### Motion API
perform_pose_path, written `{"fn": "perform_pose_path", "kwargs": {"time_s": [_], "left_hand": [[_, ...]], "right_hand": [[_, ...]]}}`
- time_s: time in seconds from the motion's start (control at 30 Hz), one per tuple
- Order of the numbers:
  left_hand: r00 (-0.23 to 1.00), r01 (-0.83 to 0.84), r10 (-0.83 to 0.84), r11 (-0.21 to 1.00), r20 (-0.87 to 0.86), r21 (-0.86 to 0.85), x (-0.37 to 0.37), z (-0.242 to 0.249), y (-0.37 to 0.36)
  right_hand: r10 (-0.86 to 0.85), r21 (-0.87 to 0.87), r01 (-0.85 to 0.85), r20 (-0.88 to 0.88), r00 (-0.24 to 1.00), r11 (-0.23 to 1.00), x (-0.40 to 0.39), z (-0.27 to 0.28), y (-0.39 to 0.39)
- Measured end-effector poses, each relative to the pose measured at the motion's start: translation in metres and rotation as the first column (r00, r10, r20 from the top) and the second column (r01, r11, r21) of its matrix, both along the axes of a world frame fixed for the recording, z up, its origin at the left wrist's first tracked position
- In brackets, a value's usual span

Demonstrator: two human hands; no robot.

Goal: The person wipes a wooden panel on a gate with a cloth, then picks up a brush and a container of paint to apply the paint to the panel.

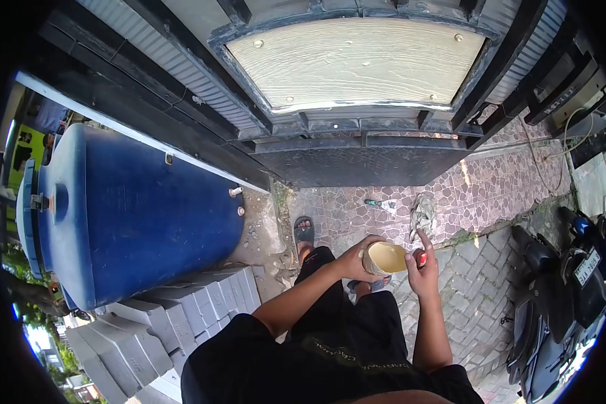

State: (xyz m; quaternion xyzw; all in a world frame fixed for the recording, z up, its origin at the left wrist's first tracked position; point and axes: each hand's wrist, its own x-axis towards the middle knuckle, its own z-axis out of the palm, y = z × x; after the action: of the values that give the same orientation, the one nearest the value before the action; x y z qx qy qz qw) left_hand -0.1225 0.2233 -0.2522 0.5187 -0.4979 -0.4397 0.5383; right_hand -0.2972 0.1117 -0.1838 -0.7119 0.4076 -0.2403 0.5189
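My left hand [358, 261] is wrapped round the side of an open paint can [386, 258] with cream-coloured paint in it. Close to the can's right rim, my right hand [424, 273] is closed on a thing with a red handle [421, 258]; its other end is hidden, and the index finger points up. Beyond both hands stands a cream wood-grain panel [357, 64] set in a dark metal frame. On the tiles past the can lie a crumpled rag [423, 215] and a small green item [372, 202] beside a whitish scrap.
A large blue water tank [148, 209] lies along the left, near stacked grey blocks [175, 316]. Parked motorbikes [559, 289] stand at the right. Patterned tiles [498, 182] meet grey pavers [478, 276] underfoot. My sandalled foot [304, 232] is near the tank.
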Motion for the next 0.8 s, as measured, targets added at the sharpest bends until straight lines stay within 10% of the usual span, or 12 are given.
{"fn": "perform_pose_path", "kwargs": {"time_s": [0.73, 0.8], "left_hand": [[0.973, 0.072, -0.107, 0.983, 0.207, 0.168, -0.047, -0.187, -0.037], [0.950, 0.109, -0.145, 0.984, 0.275, 0.142, -0.050, -0.198, -0.042]], "right_hand": [[0.132, 0.214, -0.080, -0.238, 0.962, 0.973, -0.060, -0.208, -0.051], [0.186, -0.001, -0.188, -0.157, 0.970, 0.982, -0.059, -0.224, -0.058]]}}
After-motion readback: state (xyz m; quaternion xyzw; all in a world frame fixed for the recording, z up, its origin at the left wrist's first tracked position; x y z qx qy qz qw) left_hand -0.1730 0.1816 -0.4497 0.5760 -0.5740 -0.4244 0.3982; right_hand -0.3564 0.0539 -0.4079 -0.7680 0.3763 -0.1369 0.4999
